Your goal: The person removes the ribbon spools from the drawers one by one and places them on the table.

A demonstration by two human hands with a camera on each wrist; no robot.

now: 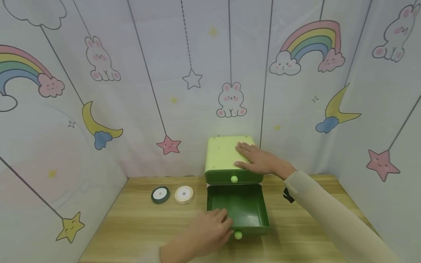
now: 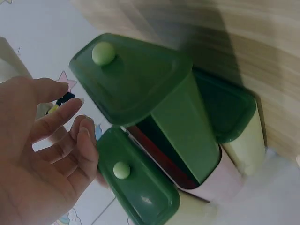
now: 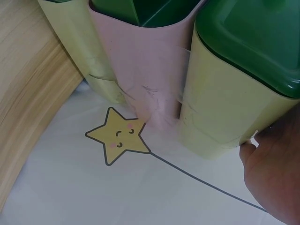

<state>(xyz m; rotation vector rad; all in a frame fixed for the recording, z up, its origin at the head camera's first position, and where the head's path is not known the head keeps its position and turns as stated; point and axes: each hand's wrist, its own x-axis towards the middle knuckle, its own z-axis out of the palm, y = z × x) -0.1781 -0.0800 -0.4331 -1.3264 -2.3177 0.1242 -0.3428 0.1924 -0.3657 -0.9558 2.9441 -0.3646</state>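
A small stacked drawer cabinet (image 1: 223,153) with yellow-green and pink casings stands against the back wall. Its middle green drawer (image 1: 260,231) is pulled far out, and no contents show in the visible part of it. A round light-green knob (image 1: 238,235) sits on the drawer's front. My left hand (image 1: 205,232) is at the drawer's front left corner, fingers loosely bent; the left wrist view shows nothing held between thumb and fingers. On the cabinet's top rests my right hand (image 1: 261,160), fingers extended. The upper drawer (image 2: 140,187) and bottom drawer (image 2: 229,108) are closed.
Left of the cabinet, a dark-green ribbon roll (image 1: 160,195) and a cream ribbon roll (image 1: 184,195) lie flat on the wooden table (image 1: 131,233). A small black item (image 1: 288,195) shows beside my right sleeve. Printed fabric walls (image 1: 197,120) enclose the table's back and sides.
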